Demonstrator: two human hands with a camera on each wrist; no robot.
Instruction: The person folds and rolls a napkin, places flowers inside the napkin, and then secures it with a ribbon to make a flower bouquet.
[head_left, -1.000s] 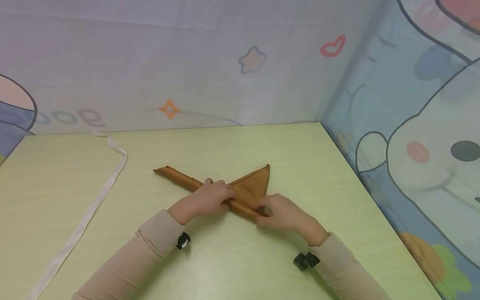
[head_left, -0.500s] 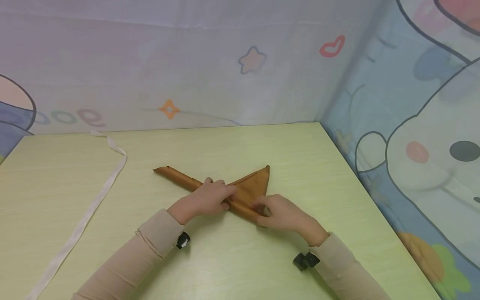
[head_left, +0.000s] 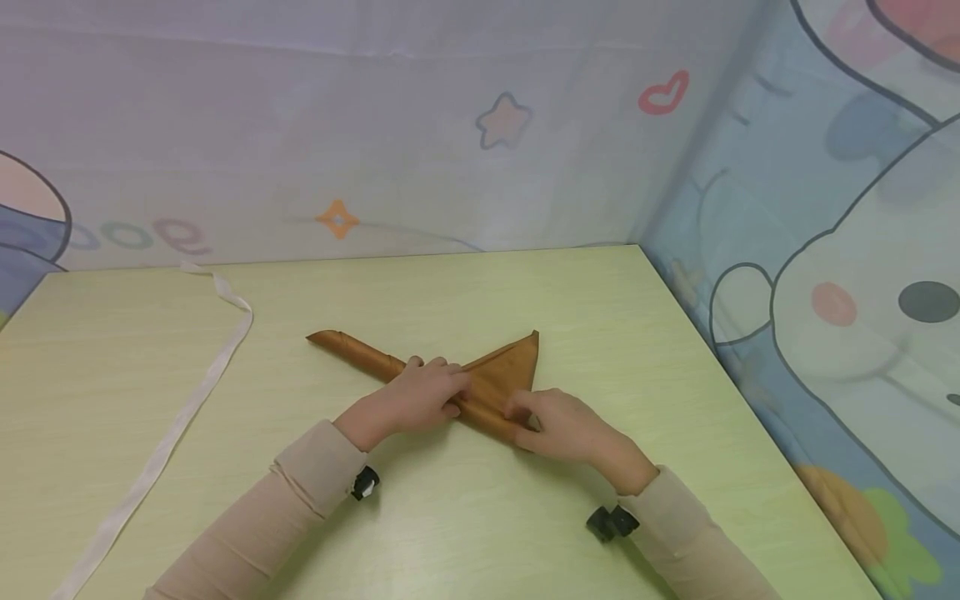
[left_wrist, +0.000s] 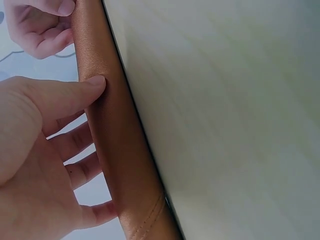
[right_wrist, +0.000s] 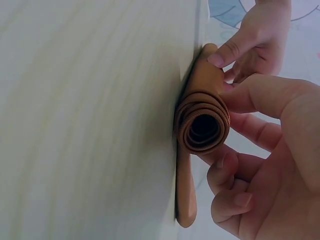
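Observation:
A copper-brown cloth napkin (head_left: 506, 375) lies on the table, partly rolled into a slanting tube, with a flat triangular flap behind it. My left hand (head_left: 408, 398) grips the middle of the tube. In the left wrist view its thumb (left_wrist: 92, 89) presses the near side while the other fingers reach over the far side. At the right end, my right hand (head_left: 570, 427) pinches the tube between thumb and fingers. Several spiral layers around a hollow core show at the rolled end (right_wrist: 204, 125) in the right wrist view.
A long white ribbon (head_left: 197, 398) runs along the left side of the pale wood-grain table (head_left: 450, 525). Printed cloth backdrops (head_left: 420, 142) stand along the table's back and right edges. A small black device sits at each sleeve cuff.
The fingers of both hands shift slightly on the tube. The napkin stays nearly in place, and the ribbon has not moved.

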